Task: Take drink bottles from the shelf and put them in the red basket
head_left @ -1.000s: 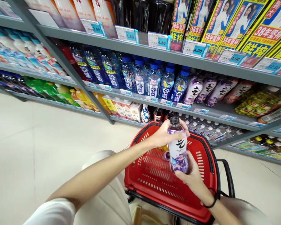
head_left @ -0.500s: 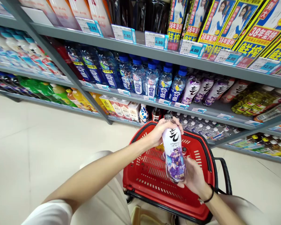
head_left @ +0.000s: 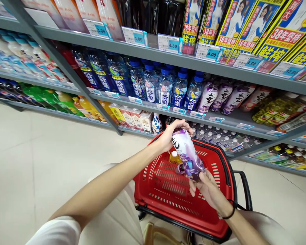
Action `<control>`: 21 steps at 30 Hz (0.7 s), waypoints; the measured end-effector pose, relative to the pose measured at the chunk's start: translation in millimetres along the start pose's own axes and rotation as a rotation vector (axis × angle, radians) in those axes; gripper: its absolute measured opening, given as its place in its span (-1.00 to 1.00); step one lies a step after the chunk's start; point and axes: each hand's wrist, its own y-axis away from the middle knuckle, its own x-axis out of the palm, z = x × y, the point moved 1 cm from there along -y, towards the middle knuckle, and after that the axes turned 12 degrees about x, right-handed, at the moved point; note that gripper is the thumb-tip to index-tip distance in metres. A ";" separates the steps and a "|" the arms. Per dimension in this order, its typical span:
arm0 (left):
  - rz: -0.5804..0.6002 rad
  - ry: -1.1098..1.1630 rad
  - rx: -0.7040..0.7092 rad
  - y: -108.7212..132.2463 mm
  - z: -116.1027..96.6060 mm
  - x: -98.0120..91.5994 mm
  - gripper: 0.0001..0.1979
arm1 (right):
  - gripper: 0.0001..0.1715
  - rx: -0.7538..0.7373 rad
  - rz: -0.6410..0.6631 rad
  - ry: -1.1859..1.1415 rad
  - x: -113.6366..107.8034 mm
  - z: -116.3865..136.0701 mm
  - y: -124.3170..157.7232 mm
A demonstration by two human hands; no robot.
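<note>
Left hand (head_left: 171, 134) grips the top of the purple bottle (head_left: 187, 154), tilted, frame centre. Right hand (head_left: 206, 189) cups its base, over the red basket (head_left: 219, 217).

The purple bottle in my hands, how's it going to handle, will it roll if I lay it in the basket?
The purple bottle looks round and smooth, so laid flat in the red basket it would probably roll. It seems full, so likely heavy for its size. The glossy wrap may be slippery; both hands' grip suits it.

Bottle (head_left: 187, 154) above basket (head_left: 226, 177), before shelves (head_left: 168, 58)
</note>
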 end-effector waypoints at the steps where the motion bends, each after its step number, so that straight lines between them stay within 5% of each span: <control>1: 0.001 0.001 -0.002 -0.3 0.5 -1.6 -0.67 | -0.56 -0.004 -0.014 0.007 -0.5 -0.7 -0.5; 11: -0.024 0.040 -0.054 0.0 1.7 -4.1 -0.61 | -0.48 -0.164 -0.246 0.204 -7.8 -1.6 -8.1; 15: -0.025 0.059 -0.065 0.2 5.1 -3.6 -0.62 | -0.31 -0.230 -0.370 0.238 -9.2 -3.2 -4.8; 21: -0.081 0.193 -0.112 1.3 12.8 -5.1 -0.66 | -0.23 -0.259 -0.396 0.339 -2.5 -3.7 1.7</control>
